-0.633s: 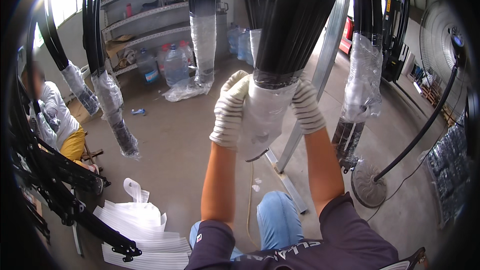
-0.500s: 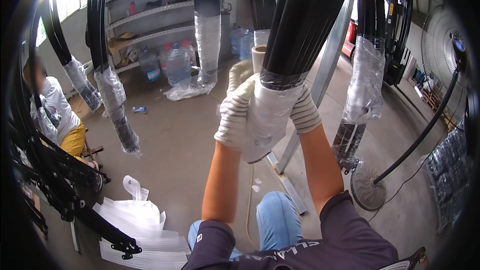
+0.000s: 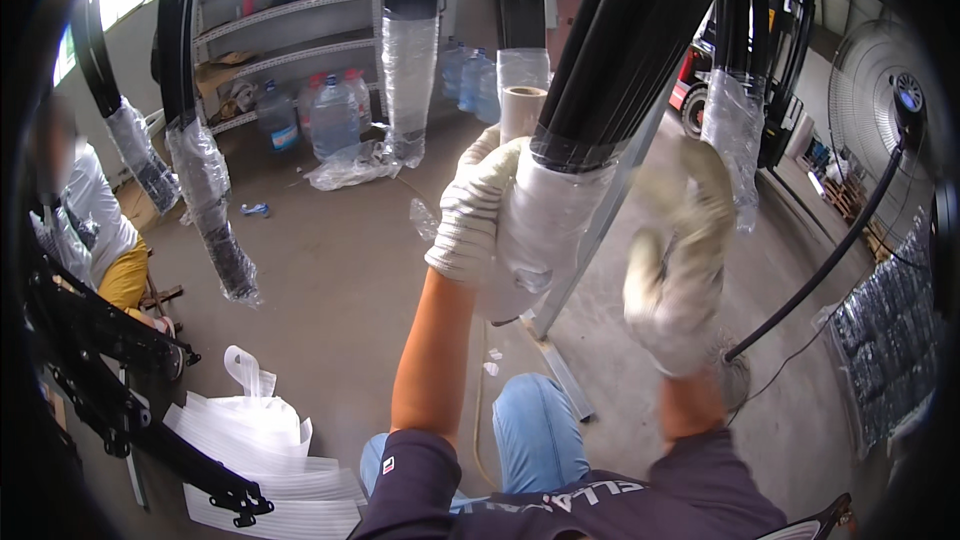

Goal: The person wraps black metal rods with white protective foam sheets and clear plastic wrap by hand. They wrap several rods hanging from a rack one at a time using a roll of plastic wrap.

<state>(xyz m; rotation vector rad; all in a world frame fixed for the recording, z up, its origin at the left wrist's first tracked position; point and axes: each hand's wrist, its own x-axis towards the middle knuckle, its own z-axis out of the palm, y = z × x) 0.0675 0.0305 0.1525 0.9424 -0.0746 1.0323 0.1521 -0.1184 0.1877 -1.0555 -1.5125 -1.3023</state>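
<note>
Head view | left hand clasps white-wrapped end of black rod bundle — right hand apart, loosely curled

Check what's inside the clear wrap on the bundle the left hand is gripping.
The clear wrap covers the lower end of a bundle of long black bars. The left hand grips it. The bars' tips are hidden by the milky layers and the glove.
</note>
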